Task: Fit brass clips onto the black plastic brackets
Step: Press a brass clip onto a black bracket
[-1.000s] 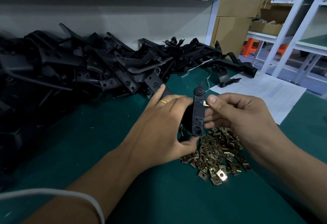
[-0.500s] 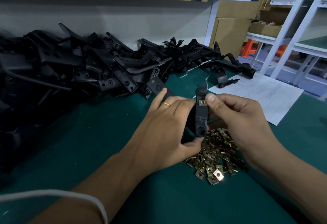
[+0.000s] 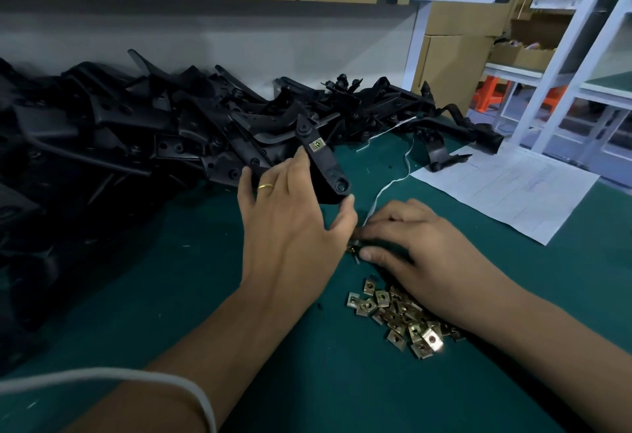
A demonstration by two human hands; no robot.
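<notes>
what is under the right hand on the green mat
The right hand rests on the heap of small square brass clips; some spill out below it. Whether the fingers pinch a clip is hidden.

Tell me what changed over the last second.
The right hand let go of the bracket and dropped to the clip pile. The left hand swung the bracket left toward the black parts heap, the brass clip now seated on it. Pile, heap and paper stayed put.

Green bench (image 3: 171, 295), white shelving (image 3: 561, 56), stacked cartons (image 3: 455, 56).
</notes>
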